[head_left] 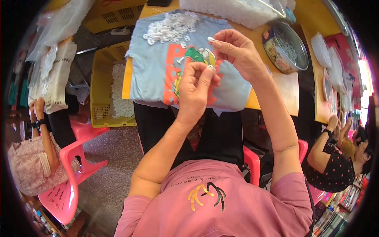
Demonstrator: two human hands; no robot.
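Observation:
My right hand (239, 51) is raised above a light blue cloth (146, 75) spread over the table edge. Between its thumb and index finger is a small white plastic piece (211, 39). Lower and a little to the left, my left hand (196, 82) pinches another small white piece, only partly visible at the fingertips. On the far left part of the cloth lies a pile of white oval plastic pieces (171, 28) with holes. A single small white part (181, 60) rests on the cloth's printed orange and green picture, just beyond my left hand.
Right of the cloth stands a round metal tin (285, 48) with small clear or whitish parts. A large clear plastic bag (233, 12) of white pieces lies behind. A yellow crate (103, 85) holding white pieces is at left. Co-workers sit on both sides; a pink chair (69, 173) is at left.

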